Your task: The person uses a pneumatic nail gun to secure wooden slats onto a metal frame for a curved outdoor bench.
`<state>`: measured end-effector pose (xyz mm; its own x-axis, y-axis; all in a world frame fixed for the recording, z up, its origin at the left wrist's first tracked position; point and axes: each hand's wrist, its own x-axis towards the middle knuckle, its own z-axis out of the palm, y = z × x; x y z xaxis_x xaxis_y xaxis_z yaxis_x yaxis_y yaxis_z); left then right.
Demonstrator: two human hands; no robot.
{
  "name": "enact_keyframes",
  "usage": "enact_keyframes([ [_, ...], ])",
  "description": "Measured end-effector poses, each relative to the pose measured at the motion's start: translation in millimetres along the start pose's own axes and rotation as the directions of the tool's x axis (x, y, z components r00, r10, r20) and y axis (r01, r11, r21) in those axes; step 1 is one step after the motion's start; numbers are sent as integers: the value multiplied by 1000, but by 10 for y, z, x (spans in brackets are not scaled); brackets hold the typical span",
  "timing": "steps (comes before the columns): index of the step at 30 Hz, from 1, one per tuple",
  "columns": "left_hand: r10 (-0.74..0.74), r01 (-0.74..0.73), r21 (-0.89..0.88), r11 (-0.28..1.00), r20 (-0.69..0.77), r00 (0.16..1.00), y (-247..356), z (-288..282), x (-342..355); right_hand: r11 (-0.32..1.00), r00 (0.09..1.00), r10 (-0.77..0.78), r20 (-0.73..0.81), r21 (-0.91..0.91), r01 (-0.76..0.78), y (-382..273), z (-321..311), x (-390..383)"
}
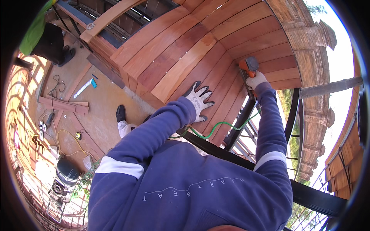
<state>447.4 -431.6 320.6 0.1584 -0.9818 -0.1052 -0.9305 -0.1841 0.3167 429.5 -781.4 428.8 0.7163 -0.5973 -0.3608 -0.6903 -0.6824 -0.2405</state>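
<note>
My left hand (197,102), in a white glove with dark fingertips, lies spread flat on reddish wooden planks (219,77). My right hand (255,81), also gloved, grips an orange and black nail gun (248,64), held against the planks near the inner corner at the right. A green air hose (219,127) runs below my hands across the planks and up toward the tool. The planks form a seat-like surface and angled panels fixed to a black metal frame (243,127).
Another person (50,44) stands at the upper left. On the floor lie cut boards (67,104), a cord (61,134), a tape measure (79,135) and an air compressor (67,173). A black rail (320,198) crosses the lower right; a beam (329,89) juts at the right.
</note>
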Motion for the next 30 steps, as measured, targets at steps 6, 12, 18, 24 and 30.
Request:
enact_keyframes([
  [6,3,-3,-9,1000,-4,1000,-15,27,18,996,999,15,33,88,-18,-86,-64,-60],
  [12,18,-18,-9,1000,16,1000,-17,-3,23,1000,998,-1,66,28,-1,-58,-131,-36],
  [18,16,-16,-18,1000,14,1000,-27,14,27,999,999,-17,46,-40,19,-87,-150,-25],
  [24,14,-13,-22,1000,12,1000,-39,20,27,995,998,-24,56,-97,30,-214,-164,-124],
  [30,29,-28,-14,1000,19,999,-37,12,32,996,999,-32,38,-83,35,-73,-116,-89],
])
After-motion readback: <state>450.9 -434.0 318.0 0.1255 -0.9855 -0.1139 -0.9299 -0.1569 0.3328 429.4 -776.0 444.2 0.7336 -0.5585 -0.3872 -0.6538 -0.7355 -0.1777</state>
